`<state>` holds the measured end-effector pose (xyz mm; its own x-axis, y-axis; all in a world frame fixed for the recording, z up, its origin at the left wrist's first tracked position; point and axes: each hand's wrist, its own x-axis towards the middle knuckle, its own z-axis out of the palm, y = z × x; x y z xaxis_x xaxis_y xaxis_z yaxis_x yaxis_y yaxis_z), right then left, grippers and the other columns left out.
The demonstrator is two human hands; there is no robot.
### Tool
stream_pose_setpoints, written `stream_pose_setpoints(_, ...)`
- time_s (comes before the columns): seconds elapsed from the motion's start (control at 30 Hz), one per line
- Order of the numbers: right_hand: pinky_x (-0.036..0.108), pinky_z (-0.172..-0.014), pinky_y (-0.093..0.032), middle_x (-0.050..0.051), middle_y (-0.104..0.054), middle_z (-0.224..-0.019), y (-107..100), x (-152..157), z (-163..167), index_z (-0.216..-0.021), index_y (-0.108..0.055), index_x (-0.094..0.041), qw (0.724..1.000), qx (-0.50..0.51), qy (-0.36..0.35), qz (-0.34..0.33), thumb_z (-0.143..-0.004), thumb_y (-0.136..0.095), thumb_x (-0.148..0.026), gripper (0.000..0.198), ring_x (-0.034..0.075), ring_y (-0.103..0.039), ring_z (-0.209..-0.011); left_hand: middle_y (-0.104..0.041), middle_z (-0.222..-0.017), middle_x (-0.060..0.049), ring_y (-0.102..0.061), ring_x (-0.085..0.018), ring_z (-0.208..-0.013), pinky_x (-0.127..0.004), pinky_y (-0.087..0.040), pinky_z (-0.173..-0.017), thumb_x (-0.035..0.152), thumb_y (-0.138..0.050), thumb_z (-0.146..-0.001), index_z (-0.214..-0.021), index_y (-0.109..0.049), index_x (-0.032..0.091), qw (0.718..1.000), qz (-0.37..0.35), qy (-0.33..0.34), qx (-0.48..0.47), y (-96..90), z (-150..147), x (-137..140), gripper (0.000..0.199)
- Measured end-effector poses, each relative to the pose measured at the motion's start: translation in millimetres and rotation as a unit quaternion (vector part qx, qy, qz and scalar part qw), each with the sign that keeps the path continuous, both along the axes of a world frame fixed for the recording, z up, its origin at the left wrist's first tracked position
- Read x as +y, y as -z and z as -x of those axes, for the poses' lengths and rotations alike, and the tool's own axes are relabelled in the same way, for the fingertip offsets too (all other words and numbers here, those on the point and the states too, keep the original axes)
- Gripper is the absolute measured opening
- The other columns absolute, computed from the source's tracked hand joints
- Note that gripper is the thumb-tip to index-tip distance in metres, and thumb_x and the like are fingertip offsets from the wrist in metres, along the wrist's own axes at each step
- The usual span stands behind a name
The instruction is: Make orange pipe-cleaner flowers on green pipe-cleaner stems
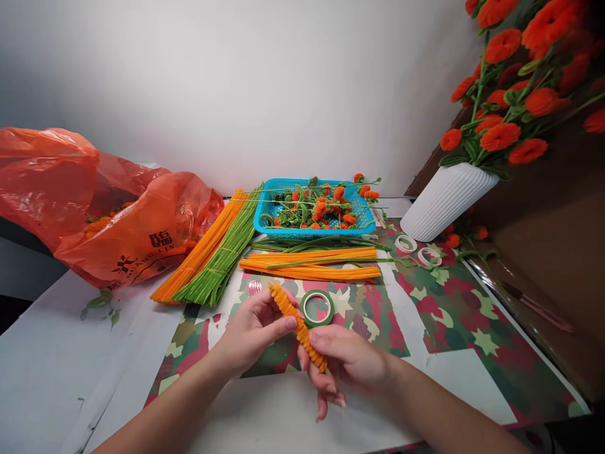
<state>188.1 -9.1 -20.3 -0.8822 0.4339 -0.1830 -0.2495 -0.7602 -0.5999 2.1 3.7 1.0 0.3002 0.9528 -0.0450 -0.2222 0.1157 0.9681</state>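
Observation:
Between both hands I hold an orange pipe cleaner coil [297, 323], a ruffled, tightly wound strip tilted from upper left to lower right. My left hand [258, 331] pinches its upper part between thumb and fingers. Lower down, my right hand [347, 359] grips the coil with the thumb on top and fingers beneath. A roll of green tape [306, 309] lies on the table just behind the coil. Beyond it rest loose orange pipe cleaners [312, 271], with several green stems [321, 244] behind them.
At the back stands a blue basket [309, 233] of small orange flowers. Left of it lie bundled orange pipe cleaners [198, 252], green pipe cleaners [222, 258] and an orange plastic bag [142, 246]. To the right are a white vase [444, 202] of orange flowers and white tape rolls [428, 256].

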Motion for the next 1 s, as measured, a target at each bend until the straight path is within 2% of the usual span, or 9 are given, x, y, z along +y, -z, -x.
stream_pose_setpoints(0.1, 0.019, -0.042, -0.049, -0.011, -0.041, -0.044, -1.9, -1.1, 1.8, -0.080, -0.050, -0.014, 1.000, 0.019, 0.004, 0.008, -0.087, -0.057, -0.051, 0.039, 0.002, -0.038, -0.030, -0.062, -0.078, -0.001, -0.057, -0.012, -0.072, -0.019, -0.047, -0.065, 0.027, -0.074, -0.077, -0.085, -0.064, 0.017, 1.000, -0.011, 0.007, 0.005, -1.3, -1.4, -0.7, 0.016)
stream_pose_setpoints(0.2, 0.018, -0.042, -0.049, -0.013, -0.037, -0.045, -2.5, -1.9, 4.2, -0.079, -0.047, -0.016, 0.999, 0.033, 0.001, 0.017, -0.087, -0.056, -0.052, 0.039, 0.000, -0.032, -0.030, -0.063, -0.079, -0.001, -0.057, -0.012, -0.073, -0.020, -0.047, -0.067, 0.028, -0.073, -0.078, -0.086, -0.063, 0.018, 1.000, -0.005, -0.003, 0.004, -1.7, -2.9, -2.0, 0.017)
stream_pose_setpoints(0.33, 0.019, -0.043, -0.051, -0.014, -0.033, -0.045, -1.9, -1.7, 4.6, -0.078, -0.047, -0.017, 0.999, 0.032, 0.021, 0.008, -0.087, -0.056, -0.051, 0.037, 0.000, -0.026, -0.029, -0.066, -0.081, -0.003, -0.062, -0.015, -0.076, -0.023, -0.051, -0.070, 0.030, -0.078, -0.072, -0.095, -0.063, 0.018, 0.999, 0.036, -0.008, -0.010, -2.6, -4.8, -4.0, 0.030)
stream_pose_setpoints(0.47, 0.019, -0.044, -0.051, -0.014, -0.031, -0.044, -2.6, -2.6, 4.9, -0.077, -0.047, -0.017, 0.998, -0.009, 0.051, -0.031, -0.088, -0.055, -0.053, 0.039, 0.000, -0.024, -0.030, -0.065, -0.071, -0.002, -0.065, -0.016, -0.061, -0.026, -0.053, -0.061, 0.032, -0.077, -0.072, -0.085, -0.064, 0.016, 0.996, 0.067, 0.051, -0.026, -2.8, -7.5, -5.0, 0.025)
stream_pose_setpoints(0.6, 0.019, -0.044, -0.051, -0.015, -0.029, -0.044, -5.3, -4.3, 6.8, -0.077, -0.046, -0.017, 0.995, -0.040, 0.066, -0.058, -0.088, -0.054, -0.054, 0.040, 0.000, -0.021, -0.031, -0.067, -0.066, -0.001, -0.065, -0.015, -0.054, -0.026, -0.053, -0.057, 0.031, -0.076, -0.073, -0.081, -0.066, 0.015, 0.995, 0.080, 0.051, -0.032, -1.7, -9.1, -4.3, 0.021)
stream_pose_setpoints(0.77, 0.019, -0.044, -0.051, -0.015, -0.025, -0.044, -5.3, -6.1, 8.3, -0.076, -0.046, -0.017, 0.992, -0.043, 0.091, -0.074, -0.088, -0.053, -0.055, 0.040, 0.001, -0.019, -0.032, -0.070, -0.065, -0.005, -0.065, -0.017, -0.060, -0.027, -0.052, -0.061, 0.032, -0.075, -0.074, -0.076, -0.069, 0.013, 0.995, 0.085, 0.057, -0.005, -1.2, -7.0, -3.5, 0.020)
stream_pose_setpoints(1.0, 0.018, -0.043, -0.049, -0.014, -0.025, -0.045, -4.8, -7.0, 6.5, -0.076, -0.046, -0.017, 0.991, -0.050, 0.102, -0.072, -0.087, -0.055, -0.055, 0.041, 0.001, -0.018, -0.035, -0.073, -0.078, -0.008, -0.065, -0.020, -0.074, -0.027, -0.051, -0.068, 0.032, -0.073, -0.076, -0.080, -0.072, 0.012, 0.997, 0.054, 0.053, 0.035, -2.4, -2.5, -4.6, 0.020)
